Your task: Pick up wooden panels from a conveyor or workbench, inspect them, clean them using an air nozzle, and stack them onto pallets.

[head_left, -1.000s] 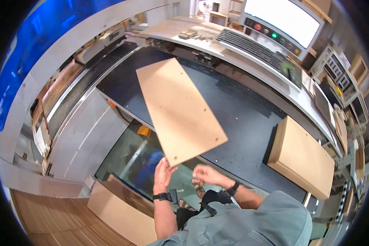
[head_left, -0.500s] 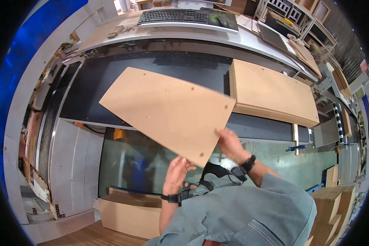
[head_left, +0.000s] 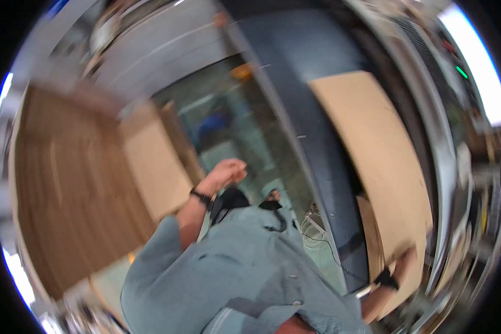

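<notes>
A long tan wooden panel (head_left: 378, 145) lies along the black worktable at the right, its nearer part over a stack of panels (head_left: 369, 225). My right hand (head_left: 404, 257) is over the near part of this panel. It is smeared by motion, so its fingers and any grip cannot be made out. My left hand (head_left: 227, 171) hangs above the floor in the middle, away from the panel. Its fingers are curled in, with nothing visible in them.
The black worktable (head_left: 295, 72) runs along my right with a pale metal edge. To my left stand a large brown wood-grain board (head_left: 78, 189) and a tan boxlike stack (head_left: 153, 161). A coiled white cable (head_left: 313, 236) lies on the floor beside the table.
My view has swung round to the left and blurred. My left hand has let go of the panel that both hands held; the panel now lies over the stack, near my right hand.
</notes>
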`<action>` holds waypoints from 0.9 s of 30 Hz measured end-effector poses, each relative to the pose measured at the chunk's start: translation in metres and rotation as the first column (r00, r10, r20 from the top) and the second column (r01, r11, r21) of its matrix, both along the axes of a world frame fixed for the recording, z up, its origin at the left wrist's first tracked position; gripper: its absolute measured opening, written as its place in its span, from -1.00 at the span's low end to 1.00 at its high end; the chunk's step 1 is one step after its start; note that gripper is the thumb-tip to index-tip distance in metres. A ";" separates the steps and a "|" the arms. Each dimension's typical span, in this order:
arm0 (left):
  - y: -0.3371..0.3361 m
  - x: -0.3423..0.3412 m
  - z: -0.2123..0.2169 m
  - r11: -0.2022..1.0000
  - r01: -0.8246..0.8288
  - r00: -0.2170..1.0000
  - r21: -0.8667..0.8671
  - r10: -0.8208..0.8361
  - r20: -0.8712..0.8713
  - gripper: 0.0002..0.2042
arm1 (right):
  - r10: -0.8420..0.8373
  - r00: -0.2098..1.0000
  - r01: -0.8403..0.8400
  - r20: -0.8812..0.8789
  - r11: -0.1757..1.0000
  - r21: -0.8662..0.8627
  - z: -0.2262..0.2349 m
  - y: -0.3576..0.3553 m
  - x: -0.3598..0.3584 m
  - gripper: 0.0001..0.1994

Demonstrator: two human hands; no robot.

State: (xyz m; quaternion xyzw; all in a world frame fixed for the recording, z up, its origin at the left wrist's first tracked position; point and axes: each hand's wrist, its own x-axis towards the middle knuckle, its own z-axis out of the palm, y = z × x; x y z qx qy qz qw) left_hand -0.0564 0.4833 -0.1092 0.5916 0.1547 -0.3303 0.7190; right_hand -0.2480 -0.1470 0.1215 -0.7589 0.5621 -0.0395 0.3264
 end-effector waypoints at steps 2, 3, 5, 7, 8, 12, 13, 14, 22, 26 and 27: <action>-0.006 0.013 -0.040 0.999 -0.009 0.999 0.050 0.011 -0.040 -0.79 | 0.353 0.840 -0.306 0.412 0.935 -0.178 -0.045 -0.242 -0.149 -0.64; 0.027 -0.012 -0.031 0.971 -0.153 0.980 0.185 0.173 -0.099 -0.80 | 0.410 0.808 -0.418 0.423 0.905 -0.078 -0.054 -0.185 -0.092 -0.64; 0.078 -0.053 -0.054 0.900 -0.371 0.903 0.231 0.407 -0.135 -0.82 | 0.249 0.878 -0.043 0.409 0.892 -0.449 0.018 -0.043 -0.012 -0.72; 0.136 -0.107 -0.099 0.759 -0.515 0.787 0.399 0.603 -0.129 -0.81 | 0.429 0.741 -0.395 0.516 0.901 -0.180 0.045 0.094 0.079 -0.78; 0.157 -0.123 -0.122 0.678 -0.530 0.733 0.508 0.668 -0.127 -0.80 | 0.553 0.709 -0.576 0.438 0.812 -0.093 0.045 0.125 0.099 -0.79; 0.258 -0.209 -0.162 0.391 -0.500 0.581 0.773 0.813 -0.036 -0.64 | 0.697 0.458 -0.867 0.552 0.214 0.450 -0.029 0.318 0.173 -0.80; 0.259 -0.203 -0.165 0.351 -0.456 0.598 0.818 0.801 -0.010 -0.59 | 0.761 0.413 -0.825 0.500 0.080 0.560 -0.064 0.360 0.186 -0.80; 0.255 -0.199 -0.165 0.311 -0.407 0.618 0.859 0.786 0.008 -0.55 | 0.809 0.334 -0.791 0.484 -0.038 0.611 -0.107 0.393 0.197 -0.79; 0.324 -0.212 -0.232 0.134 -0.010 0.710 0.991 0.698 -0.087 -0.07 | 0.949 -0.140 -0.664 0.283 -0.302 0.684 -0.481 0.590 0.227 -0.76; 0.355 -0.256 -0.278 0.091 -0.063 0.674 0.994 0.738 -0.025 -0.07 | 0.957 -0.192 -0.779 0.217 -0.283 0.559 -0.512 0.711 0.205 -0.68; 0.352 -0.250 -0.287 0.110 -0.063 0.678 0.992 0.734 -0.038 -0.07 | 0.962 -0.187 -0.781 0.199 -0.269 0.564 -0.520 0.722 0.204 -0.68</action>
